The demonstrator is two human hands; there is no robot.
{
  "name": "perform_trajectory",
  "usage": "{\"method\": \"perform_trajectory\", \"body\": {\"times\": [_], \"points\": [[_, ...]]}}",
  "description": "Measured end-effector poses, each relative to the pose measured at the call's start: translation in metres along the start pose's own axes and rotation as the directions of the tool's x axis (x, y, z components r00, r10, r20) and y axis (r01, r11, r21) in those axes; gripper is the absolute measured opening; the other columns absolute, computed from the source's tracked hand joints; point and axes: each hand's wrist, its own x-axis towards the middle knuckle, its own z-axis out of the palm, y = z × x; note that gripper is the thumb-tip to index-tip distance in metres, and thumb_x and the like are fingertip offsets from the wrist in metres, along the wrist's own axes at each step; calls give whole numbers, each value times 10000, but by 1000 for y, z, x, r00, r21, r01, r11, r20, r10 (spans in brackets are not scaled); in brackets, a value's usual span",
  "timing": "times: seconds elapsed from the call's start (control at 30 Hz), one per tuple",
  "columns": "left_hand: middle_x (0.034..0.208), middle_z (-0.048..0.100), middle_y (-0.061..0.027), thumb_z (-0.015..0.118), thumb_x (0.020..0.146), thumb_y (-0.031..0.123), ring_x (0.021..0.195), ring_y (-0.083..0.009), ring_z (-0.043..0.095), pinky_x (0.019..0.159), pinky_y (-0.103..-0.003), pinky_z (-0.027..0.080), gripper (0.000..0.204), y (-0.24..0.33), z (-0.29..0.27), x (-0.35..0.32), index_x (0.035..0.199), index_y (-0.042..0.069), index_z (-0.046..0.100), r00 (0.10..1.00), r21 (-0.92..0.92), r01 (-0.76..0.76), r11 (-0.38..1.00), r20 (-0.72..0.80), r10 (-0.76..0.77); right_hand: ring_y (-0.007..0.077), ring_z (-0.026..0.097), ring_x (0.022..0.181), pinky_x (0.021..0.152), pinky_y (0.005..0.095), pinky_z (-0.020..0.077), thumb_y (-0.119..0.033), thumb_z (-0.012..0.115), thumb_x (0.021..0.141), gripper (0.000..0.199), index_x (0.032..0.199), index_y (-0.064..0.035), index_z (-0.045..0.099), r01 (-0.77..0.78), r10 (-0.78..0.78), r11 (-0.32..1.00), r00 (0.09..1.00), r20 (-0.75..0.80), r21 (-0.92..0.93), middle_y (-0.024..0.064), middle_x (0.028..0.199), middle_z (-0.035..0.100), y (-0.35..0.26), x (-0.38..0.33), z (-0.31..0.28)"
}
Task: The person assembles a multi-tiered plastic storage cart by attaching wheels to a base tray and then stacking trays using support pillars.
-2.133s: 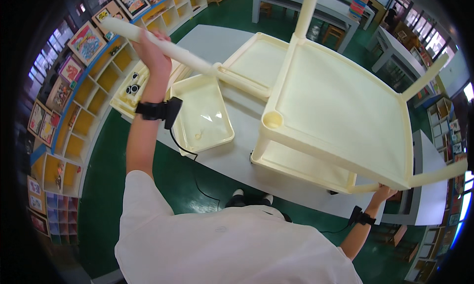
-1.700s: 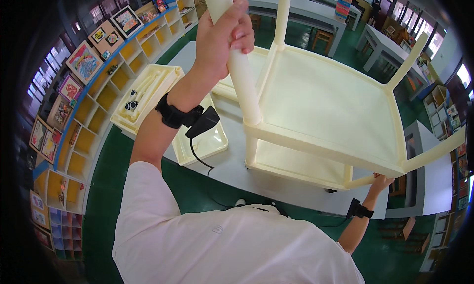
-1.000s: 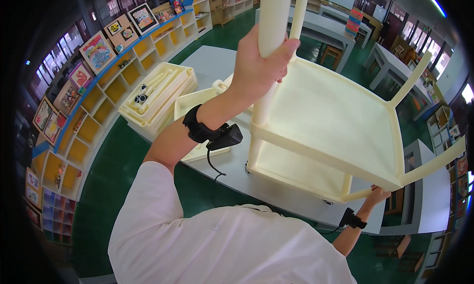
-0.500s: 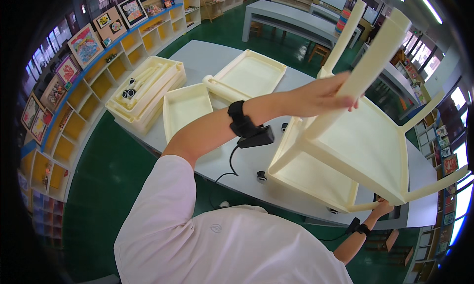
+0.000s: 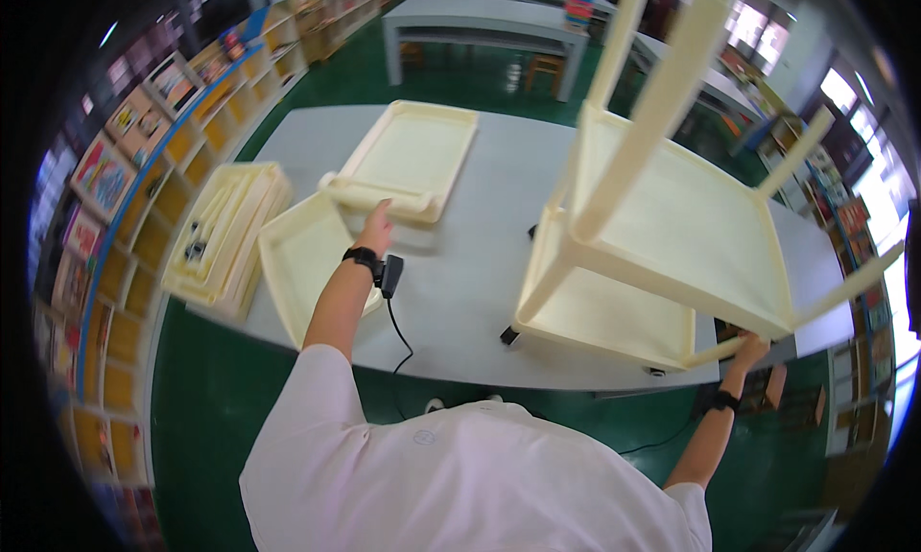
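Note:
A cream plastic rolling cart point(image 5: 686, 231), partly put together, stands on the right of the grey table, with two trays one above the other and posts rising from its upper corners. My right hand point(image 5: 751, 349) is closed around the post at its near right corner, just below the upper tray; some fingers are hidden. On the left, my left hand point(image 5: 376, 228) reaches out with fingers extended, at the near side of a cream tube point(image 5: 382, 196). Whether it touches the tube is unclear. That tube lies across the near end of a flat cream tray point(image 5: 419, 149). Another cream tray point(image 5: 305, 255) sits beside my left forearm.
Stacked cream trays point(image 5: 230, 235) holding tubes and black casters point(image 5: 195, 249) stand at the table's left end. A cable point(image 5: 401, 336) trails from my left wrist device over the grey table point(image 5: 451, 293). Shelves point(image 5: 182, 149) line the left; another table point(image 5: 480, 20) is beyond.
My left hand has let go of the tall post on the cart and swung left to the loose tube. My right hand keeps its hold at the cart's corner. The view has shifted.

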Motion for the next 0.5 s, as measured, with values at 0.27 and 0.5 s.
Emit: {"method": "perform_trajectory", "body": {"times": [0.27,0.5], "points": [[1045,508,-71,613,743,441,1015,-174,435,907,-606,248,512,-11,17,47,1138,141,488,884,-874,274,402,64,-463,161,526,458,435,286,418,-127,529,815,193,706,32,538,-131,141,983,987,-76,126,81,532,528,-45,-16,30],[702,514,26,666,751,344,567,-73,448,415,-180,279,219,2,32,60,808,166,552,876,-953,226,202,109,-469,136,517,462,430,270,406,-108,574,805,176,698,32,563,-66,81,987,992,-95,148,60,532,523,-47,-9,51]]}}
